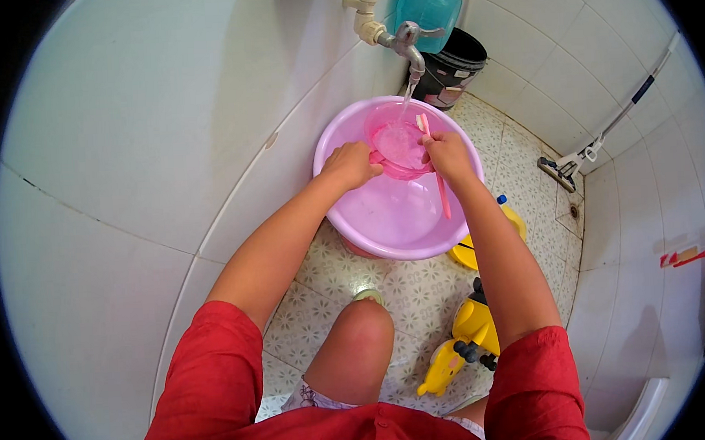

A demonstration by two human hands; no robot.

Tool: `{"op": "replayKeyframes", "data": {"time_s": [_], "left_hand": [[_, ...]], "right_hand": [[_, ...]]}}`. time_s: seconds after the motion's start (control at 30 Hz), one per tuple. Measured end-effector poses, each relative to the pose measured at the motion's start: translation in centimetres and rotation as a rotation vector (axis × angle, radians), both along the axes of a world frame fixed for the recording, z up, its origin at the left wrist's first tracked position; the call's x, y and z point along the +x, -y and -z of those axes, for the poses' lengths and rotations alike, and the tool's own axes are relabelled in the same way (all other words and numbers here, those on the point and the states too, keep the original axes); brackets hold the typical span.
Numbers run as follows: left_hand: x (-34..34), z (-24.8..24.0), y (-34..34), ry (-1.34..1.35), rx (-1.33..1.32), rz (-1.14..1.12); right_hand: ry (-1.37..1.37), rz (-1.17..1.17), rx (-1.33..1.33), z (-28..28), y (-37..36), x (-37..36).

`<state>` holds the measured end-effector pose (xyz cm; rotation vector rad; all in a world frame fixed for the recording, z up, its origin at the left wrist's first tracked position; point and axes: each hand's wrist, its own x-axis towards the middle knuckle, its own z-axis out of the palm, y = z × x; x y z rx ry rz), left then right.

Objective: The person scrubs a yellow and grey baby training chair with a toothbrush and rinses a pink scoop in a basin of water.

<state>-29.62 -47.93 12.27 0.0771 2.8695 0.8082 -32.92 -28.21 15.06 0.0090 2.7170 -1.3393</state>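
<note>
My left hand (352, 166) grips the near left rim of a translucent pink bowl (398, 171), fingers closed around its edge. My right hand (449, 156) is closed on a pink toothbrush (443, 194); its white bristles point up and away, and its handle slants down toward me. The right fingers are also at the bowl's right side; whether they grip it, I cannot tell. Water runs from a metal tap (414, 54) into the bowl, where it looks frothy. Beneath both hands is a large pink-lilac basin (345, 220) with some liquid in it.
Behind the basin stand a black bucket (465, 51) and a turquoise container (428, 8). A yellow ride-on toy (473, 325) and a yellow container (514, 221) are on the patterned floor to the right. A squeegee-like mop (570, 163) leans on the tiled wall.
</note>
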Motion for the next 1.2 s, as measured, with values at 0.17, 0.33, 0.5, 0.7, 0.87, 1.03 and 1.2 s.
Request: {"op": "replayKeyframes", "data": {"time_s": [0.17,0.33,0.5,0.7,0.87,1.03,1.2], "left_hand": [[0.3,-0.9,0.0,-0.026,0.010,-0.013],[-0.2,-1.8,0.9,0.066,0.079,-0.025],[-0.4,-2.9,1.1,-0.020,0.048,0.015],[-0.7,-3.4,1.0,-0.015,0.057,0.008],[-0.6,-3.7,1.0,0.001,0.057,0.012],[-0.5,-3.5,0.7,0.006,0.058,0.006],[-0.6,-4.1,0.5,0.044,0.067,-0.012]], "right_hand": [[-0.096,-0.014,-0.052,-0.7,0.0,0.1],[-0.119,-0.043,-0.043,-0.6,0.6,0.3],[-0.123,-0.022,-0.060,-0.9,0.7,-0.4],[-0.118,-0.036,-0.062,-1.4,1.0,-0.3],[-0.213,-0.008,-0.028,-1.8,1.3,-0.1],[-0.572,0.082,-0.094,-3.8,1.5,-1.2],[-0.812,0.027,0.045,-8.9,2.0,-4.4]]}}
